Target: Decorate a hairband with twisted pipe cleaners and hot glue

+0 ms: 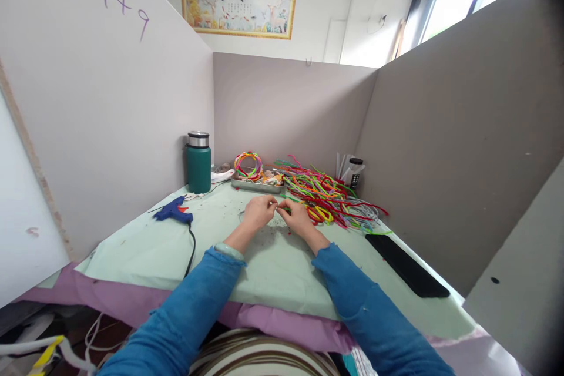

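Observation:
My left hand (259, 211) and my right hand (296, 216) meet over the middle of the table, fingertips pinched close together. Whatever lies between them is too small to make out. A blue sleeve covers each forearm, and a pale bangle circles my left wrist. Just beyond my right hand spreads a heap of colourful pipe cleaners (324, 185), with a yellow looped bundle (321, 214) at its near edge. Behind my hands stands a metal tray (258, 185) holding small mixed pieces and a ring of coloured pipe cleaners (248, 165).
A blue glue gun (175, 210) with a black cord lies at the left, near a green bottle (199, 163). On the right are a black flat pad (406, 264) and a black-lidded jar (353, 173). Grey partitions (295, 106) enclose the table on three sides.

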The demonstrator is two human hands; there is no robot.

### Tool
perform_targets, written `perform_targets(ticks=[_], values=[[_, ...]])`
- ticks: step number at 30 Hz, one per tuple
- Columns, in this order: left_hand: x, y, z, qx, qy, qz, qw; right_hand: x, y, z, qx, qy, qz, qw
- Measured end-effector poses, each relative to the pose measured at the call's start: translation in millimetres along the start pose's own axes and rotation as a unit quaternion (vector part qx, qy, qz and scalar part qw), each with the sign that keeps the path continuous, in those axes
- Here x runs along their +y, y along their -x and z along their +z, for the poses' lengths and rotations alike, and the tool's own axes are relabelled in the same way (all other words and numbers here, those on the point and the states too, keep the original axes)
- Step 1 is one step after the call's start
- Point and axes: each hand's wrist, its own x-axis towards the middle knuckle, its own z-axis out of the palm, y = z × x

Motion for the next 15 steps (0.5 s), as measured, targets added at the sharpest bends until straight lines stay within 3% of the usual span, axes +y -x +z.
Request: perform_targets(ticks=[15], values=[[-2.8,-2.9,2.4,-0.028,0.026,0.005,0.999,3.6,1.4,1.3,0.003,0.037,-0.003,0.999]])
